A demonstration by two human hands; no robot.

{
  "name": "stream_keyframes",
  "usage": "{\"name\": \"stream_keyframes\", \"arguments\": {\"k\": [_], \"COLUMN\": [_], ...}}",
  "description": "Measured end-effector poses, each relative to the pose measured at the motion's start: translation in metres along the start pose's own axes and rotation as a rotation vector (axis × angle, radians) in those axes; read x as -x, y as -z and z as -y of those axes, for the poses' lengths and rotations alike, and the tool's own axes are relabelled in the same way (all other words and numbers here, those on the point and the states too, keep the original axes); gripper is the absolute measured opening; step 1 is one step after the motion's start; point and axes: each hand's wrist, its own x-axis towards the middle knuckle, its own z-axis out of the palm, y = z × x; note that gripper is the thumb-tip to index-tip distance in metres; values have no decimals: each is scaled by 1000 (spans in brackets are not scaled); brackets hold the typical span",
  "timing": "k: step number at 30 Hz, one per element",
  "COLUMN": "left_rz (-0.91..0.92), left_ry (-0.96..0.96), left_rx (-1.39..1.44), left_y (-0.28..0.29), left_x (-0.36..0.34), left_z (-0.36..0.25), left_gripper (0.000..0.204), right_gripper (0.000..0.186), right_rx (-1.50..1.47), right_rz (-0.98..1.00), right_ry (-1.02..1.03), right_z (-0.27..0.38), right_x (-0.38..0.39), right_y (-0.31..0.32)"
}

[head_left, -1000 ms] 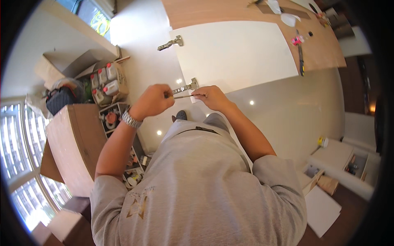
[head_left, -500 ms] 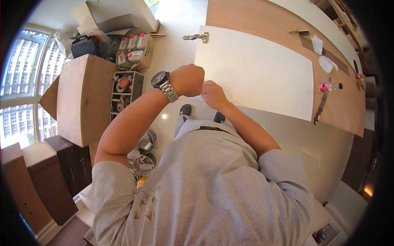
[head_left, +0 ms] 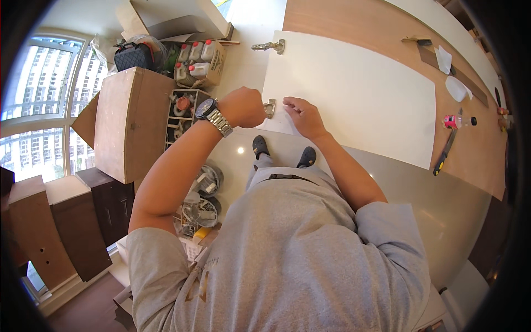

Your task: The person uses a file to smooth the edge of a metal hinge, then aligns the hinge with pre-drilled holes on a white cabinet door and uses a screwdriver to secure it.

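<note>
A white panel (head_left: 354,91) lies in front of me. At its left edge sits a metal cabinet hinge (head_left: 269,108), partly covered by my left hand (head_left: 246,107), which is closed around the hinge's arm. A watch is on that wrist. My right hand (head_left: 307,118) hovers over the panel just right of the hinge. Its fingers are bent and somewhat apart, and nothing shows in them. A second hinge (head_left: 278,47) is at the panel's far left corner, its arm sticking out past the edge.
A brown board (head_left: 470,166) under the panel bears a bottle (head_left: 459,121), a yellow-and-black handled saw or knife (head_left: 441,160) and white scraps (head_left: 457,88). On the left stand a box of jugs (head_left: 200,66), a wooden cabinet (head_left: 130,127), a sectioned toolbox (head_left: 185,113) and buckets (head_left: 202,213).
My right hand has come away from my left and moved right, its fingers loosening. The near hinge now shows beside my left hand. The whole view has shifted slightly.
</note>
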Motion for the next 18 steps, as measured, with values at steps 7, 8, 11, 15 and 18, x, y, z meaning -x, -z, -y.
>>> {"name": "stream_keyframes", "arguments": {"k": [7,8,11,15,18], "left_rz": [136,169,92,145,124], "left_ry": [-82,-142,-279,-329,5], "left_rx": [-197,-288,-361,-376,-116], "left_y": [10,13,4,10,22], "left_x": [-16,-15,-11,-13,-10], "left_z": [-11,-17,-12,-8,-15], "left_gripper": [19,18,18,22,23], "right_gripper": [29,29,28,22,18], "right_rx": [133,106,29,37,92], "right_rz": [132,136,231,377,321], "right_ry": [80,197,304,270,323], "right_z": [-2,2,23,20,10], "right_x": [2,0,-12,-28,-31], "right_y": [-1,-5,-21,-29,-35]}}
